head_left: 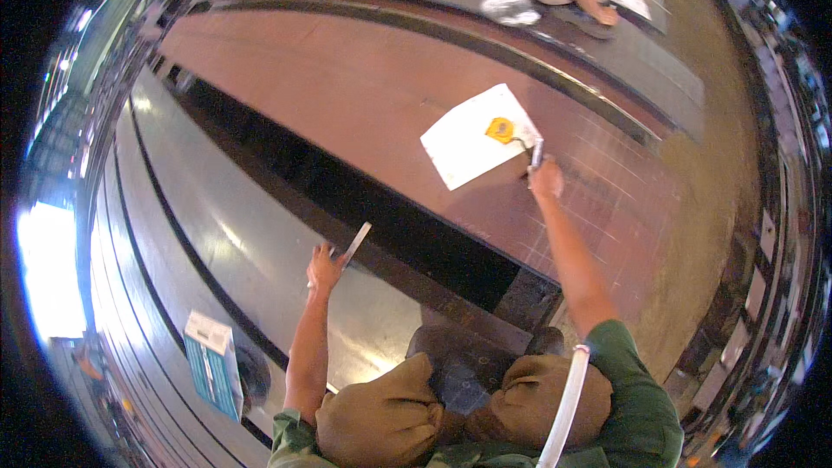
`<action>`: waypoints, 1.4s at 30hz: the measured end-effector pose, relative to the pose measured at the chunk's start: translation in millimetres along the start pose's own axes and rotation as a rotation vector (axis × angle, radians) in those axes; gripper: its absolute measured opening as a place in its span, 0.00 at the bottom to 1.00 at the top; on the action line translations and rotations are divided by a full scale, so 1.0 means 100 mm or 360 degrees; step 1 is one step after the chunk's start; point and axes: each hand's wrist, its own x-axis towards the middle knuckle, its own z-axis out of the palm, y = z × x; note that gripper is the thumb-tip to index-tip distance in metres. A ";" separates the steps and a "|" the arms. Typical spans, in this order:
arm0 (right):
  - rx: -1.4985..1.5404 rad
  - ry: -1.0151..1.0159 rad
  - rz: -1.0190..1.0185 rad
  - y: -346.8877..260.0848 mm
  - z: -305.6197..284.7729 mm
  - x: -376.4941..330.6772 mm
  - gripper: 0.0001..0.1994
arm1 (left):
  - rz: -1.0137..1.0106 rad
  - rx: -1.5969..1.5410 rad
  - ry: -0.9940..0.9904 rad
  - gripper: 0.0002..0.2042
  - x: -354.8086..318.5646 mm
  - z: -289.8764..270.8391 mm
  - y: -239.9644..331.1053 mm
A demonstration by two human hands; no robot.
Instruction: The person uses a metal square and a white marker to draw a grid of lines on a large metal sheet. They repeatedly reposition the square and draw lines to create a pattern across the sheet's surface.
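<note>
My left hand (pixel 323 272) is closed around a short flat light-coloured bar (pixel 356 243), which points up and away over the grey metal surface. My right hand (pixel 546 178), farther forward, grips a slim silvery tool (pixel 537 152) whose exact kind is too small to tell. It is held at the right corner of a white sheet (pixel 458 152) lying on the reddish-brown plate (pixel 347 69). On the sheet rests a yellow square thing (pixel 500 130) that looks like a tape measure, with a dark strip trailing from it toward my right hand.
A long dark gap (pixel 347 195) separates the reddish plate from the grooved grey metal (pixel 199 199) at left. A blue-and-white box (pixel 213 366) stands lower left. Beyond, another person's hand (pixel 594 2) is near a crumpled shiny silver thing (pixel 510 8). A white strap (pixel 568 403) hangs by my right arm.
</note>
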 end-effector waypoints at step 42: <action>0.2007 -0.0034 0.0763 3.80 -3.12 -3.90 0.16 | 0.2893 0.0008 -0.0667 0.14 -2.95 -1.20 7.74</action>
